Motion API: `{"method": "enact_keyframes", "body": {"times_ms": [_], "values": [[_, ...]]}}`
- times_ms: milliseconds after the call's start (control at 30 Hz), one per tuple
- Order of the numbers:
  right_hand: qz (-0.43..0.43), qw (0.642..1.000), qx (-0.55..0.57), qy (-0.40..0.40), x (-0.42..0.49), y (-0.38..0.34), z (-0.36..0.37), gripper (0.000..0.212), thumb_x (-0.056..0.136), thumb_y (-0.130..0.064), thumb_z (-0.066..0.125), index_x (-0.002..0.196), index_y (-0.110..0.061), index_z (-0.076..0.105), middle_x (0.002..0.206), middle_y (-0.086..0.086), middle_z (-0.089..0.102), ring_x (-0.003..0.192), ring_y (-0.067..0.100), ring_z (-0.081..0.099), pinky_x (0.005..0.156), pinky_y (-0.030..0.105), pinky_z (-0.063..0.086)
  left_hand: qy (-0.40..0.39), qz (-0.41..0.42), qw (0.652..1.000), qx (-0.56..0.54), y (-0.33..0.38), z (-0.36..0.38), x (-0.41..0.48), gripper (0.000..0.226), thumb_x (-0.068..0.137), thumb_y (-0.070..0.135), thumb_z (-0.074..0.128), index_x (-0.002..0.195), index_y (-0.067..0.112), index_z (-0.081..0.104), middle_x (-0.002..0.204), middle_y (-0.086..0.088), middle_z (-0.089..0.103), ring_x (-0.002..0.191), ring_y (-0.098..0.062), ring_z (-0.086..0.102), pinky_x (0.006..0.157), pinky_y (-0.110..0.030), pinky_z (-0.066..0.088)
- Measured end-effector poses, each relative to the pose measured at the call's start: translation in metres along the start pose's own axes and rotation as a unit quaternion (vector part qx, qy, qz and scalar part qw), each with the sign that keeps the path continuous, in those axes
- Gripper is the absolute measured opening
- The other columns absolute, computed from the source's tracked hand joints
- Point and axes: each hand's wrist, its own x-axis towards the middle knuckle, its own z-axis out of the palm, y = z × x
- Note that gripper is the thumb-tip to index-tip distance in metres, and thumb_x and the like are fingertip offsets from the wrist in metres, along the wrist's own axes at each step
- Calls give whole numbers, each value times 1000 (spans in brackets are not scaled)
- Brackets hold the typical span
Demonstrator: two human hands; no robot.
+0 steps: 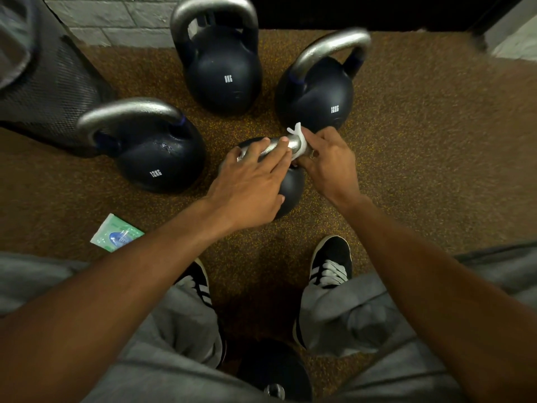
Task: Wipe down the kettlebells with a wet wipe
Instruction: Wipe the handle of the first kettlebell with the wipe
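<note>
The left hand (250, 181) lies flat, steadying the kettlebell (290, 187) beneath both hands, while the right hand (328, 158) pinches the wet wipe (296, 134) round its handle (271, 146); I'd wrap it snug and sweep the whole curve.

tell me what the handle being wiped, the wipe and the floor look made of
Handle: bare metal, likely steel, dull silver with soft glints.
Wet wipe: thin white fabric-like sheet, crumpled round it.
Floor: probably rubber matting, matte brown, yellow flecks.
</note>
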Motion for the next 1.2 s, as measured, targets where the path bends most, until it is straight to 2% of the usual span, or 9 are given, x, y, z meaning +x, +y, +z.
{"method": "enact_keyframes", "body": {"times_ms": [167, 333, 433, 533, 667, 800, 933, 1133, 1200], "values": [[45, 999, 5, -19, 0, 5, 8, 39, 97, -34, 65, 133, -17, 62, 98, 0, 48, 81, 13, 48, 61, 11, 22, -2, -1, 1000, -1, 0, 1, 0, 84, 99, 50, 52, 163, 16, 8, 172, -4, -4, 156, -29, 7, 120, -57, 26], [-4, 999, -23, 28, -4, 0, 12, 53, 96, -27, 59, 147, -14, 50, 120, 14, 56, 100, 30, 53, 87, 36, 44, 1, -1, 1000, 0, 1, 0, 1, 84, 99, 51, 51, 162, 16, 9, 172, -3, -2, 155, -29, 9, 119, -57, 27], [37, 998, -15, -39, -5, 9, 20, 57, 99, -43, 45, 152, -22, 41, 137, 4, 57, 123, 30, 53, 103, 47, 44, 8, 2, 1000, 4, 2, 0, 1, 84, 99, 51, 52, 162, 14, 10, 172, -5, 0, 154, -31, 13, 118, -57, 28], [24, 992, 60, -107, 6, 16, 13, 55, 98, -39, 54, 148, -18, 46, 144, 3, 58, 139, 27, 47, 120, 50, 29, 6, 2, 1000, 10, 3, 0, 0, 84, 99, 51, 51, 162, 14, 9, 172, -6, -1, 154, -31, 12, 119, -56, 28], [19, 960, 127, -248, 31, 2, -19, 64, 90, -55, 45, 147, -26, 48, 152, -1, 49, 153, 25, 22, 120, 45, 19, 6, 5, 1000, -2, 1, -3, 0, 84, 99, 50, 52, 162, 15, 9, 172, -5, 0, 154, -30, 11, 120, -55, 27], [125, 900, 272, -318, 54, 0, -28, 52, 82, -63, 46, 111, -30, 73, 113, -1, 68, 111, 22, 59, 101, 47, 42, 4, 5, 1000, -6, -1, -5, 1, 83, 99, 49, 51, 162, 15, 9, 171, -4, 4, 154, -28, 13, 119, -56, 28], [192, 864, 342, -316, 71, 12, -9, 75, 74, -69, 46, 100, -4, 73, 102, 23, 69, 93, 28, 59, 108, 59, 41, -3, 6, 1000, 5, -1, -5, 0, 83, 100, 49, 50, 163, 15, 7, 172, -4, 0, 154, -29, 11, 119, -56, 27], [145, 946, 195, -217, 46, -4, -22, 55, 97, -52, 26, 111, -37, 76, 115, 6, 71, 108, 22, 61, 103, 46, 44, 0, 3, 1000, -3, 0, -5, 0, 83, 99, 48, 52, 162, 15, 10, 172, -4, 2, 154, -29, 13, 118, -57, 27], [71, 971, 185, -132, 28, -4, -21, 52, 101, -39, 26, 120, -29, 74, 122, 5, 68, 109, 13, 57, 103, 42, 42, 3, 2, 1000, -5, 0, -5, 0, 82, 99, 46, 52, 162, 14, 11, 171, -4, 3, 154, -29, 14, 118, -57, 28]]}}
